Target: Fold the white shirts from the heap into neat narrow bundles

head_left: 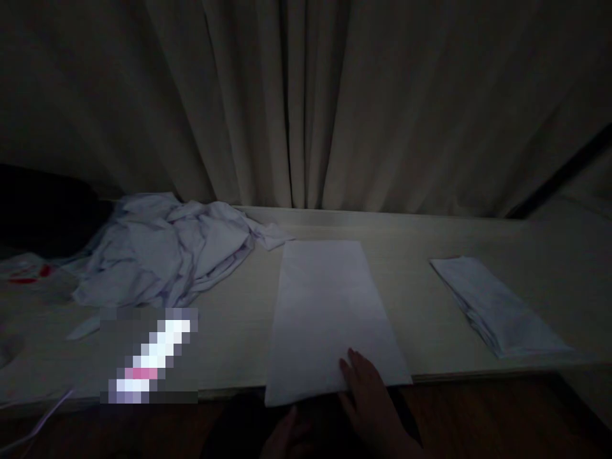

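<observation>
A white cloth [325,306], folded into a long flat rectangle, lies on the table with its near end at the front edge. My right hand [370,392] rests on its near right part, fingers stretched out and holding nothing. Just below the cloth's near edge is my left hand [287,435], dim and partly cut off by the picture's bottom. Its fingers look apart, and one fingertip is close to the edge; whether it touches cannot be made out. To the left lies a crumpled heap of white cloth [167,255]. A folded stack of white cloth [502,309] lies to the right.
The pale table [229,344] runs along grey-brown curtains [248,115]. A dark object [43,207] stands at the far left, near a clear plastic bag with red print [29,274]. A bright pixelated patch [153,357] hides something at the front left. A thin pale cord [43,421] crosses the lower left corner.
</observation>
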{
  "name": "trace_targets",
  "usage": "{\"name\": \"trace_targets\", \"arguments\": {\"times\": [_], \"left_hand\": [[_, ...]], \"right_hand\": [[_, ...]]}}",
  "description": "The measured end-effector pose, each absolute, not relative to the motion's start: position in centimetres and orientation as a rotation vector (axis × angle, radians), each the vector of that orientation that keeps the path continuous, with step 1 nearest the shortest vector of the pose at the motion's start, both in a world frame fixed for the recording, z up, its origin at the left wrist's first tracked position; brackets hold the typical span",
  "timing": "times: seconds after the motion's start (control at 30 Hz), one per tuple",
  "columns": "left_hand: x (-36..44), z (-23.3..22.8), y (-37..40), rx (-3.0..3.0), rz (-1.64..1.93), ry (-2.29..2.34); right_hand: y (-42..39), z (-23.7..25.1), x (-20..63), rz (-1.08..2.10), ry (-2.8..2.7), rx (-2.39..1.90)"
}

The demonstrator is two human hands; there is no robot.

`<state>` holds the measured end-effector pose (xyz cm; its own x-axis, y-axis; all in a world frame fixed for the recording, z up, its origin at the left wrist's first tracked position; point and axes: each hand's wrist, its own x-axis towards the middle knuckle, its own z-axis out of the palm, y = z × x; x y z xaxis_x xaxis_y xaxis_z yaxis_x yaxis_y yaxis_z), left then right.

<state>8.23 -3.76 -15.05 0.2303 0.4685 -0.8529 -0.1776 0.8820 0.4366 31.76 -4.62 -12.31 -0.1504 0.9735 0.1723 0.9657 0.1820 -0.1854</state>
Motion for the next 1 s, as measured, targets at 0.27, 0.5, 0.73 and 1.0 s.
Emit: {"name": "trace_targets", "arguments": {"times": [0.27,0.5,0.73,1.0], "left_hand": [[9.9,-14.9,-1.7,0.246,0.766,1.304],[8.7,-13.7,-0.9,0.281,0.912,1.315],[7.6,-13.1,-0.6,0.292,0.908,1.341],[5.7,-12.6,0.2,0.308,0.999,1.388]], "right_hand": [[-8.0,-10.5,32.8,0.362,-2.038,-1.868],[-9.2,-10.4,41.8,0.789,-1.092,-2.124],[-7.9,-12.5,40.1,0.956,-0.872,-2.047],[-7.5,-13.5,39.7,0.953,-0.762,-2.07]]}}
